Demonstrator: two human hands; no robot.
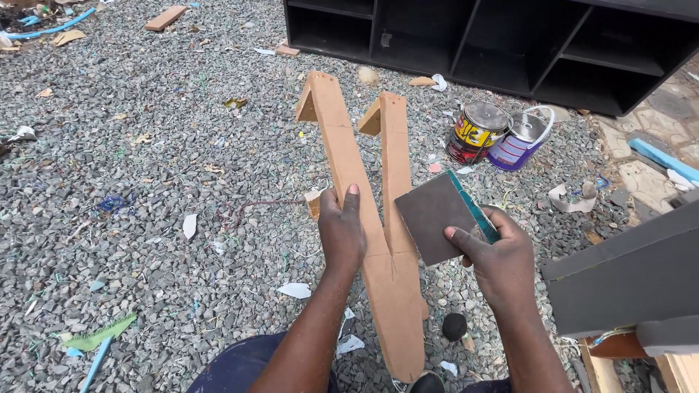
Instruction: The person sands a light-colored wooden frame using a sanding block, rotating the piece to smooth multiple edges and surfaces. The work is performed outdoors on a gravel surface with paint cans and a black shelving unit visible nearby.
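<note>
My left hand (341, 231) grips the left arm of a Y-shaped piece of brown fibreboard (389, 276), thumb on top. The piece forks upward into two arms with small blocks at their far ends, and its stem runs down toward my lap. My right hand (501, 258) holds a dark sanding block (437, 216) with a teal edge, tilted beside the right arm of the fork. The block's lower corner touches or nearly touches the board.
Grey gravel (145, 204) strewn with scraps covers the ground. Two paint tins (499, 131) lie on their sides at the upper right, before a black open cabinet (495, 44). A dark grey panel (626, 276) stands at right. A small black ball (454, 326) lies near my right wrist.
</note>
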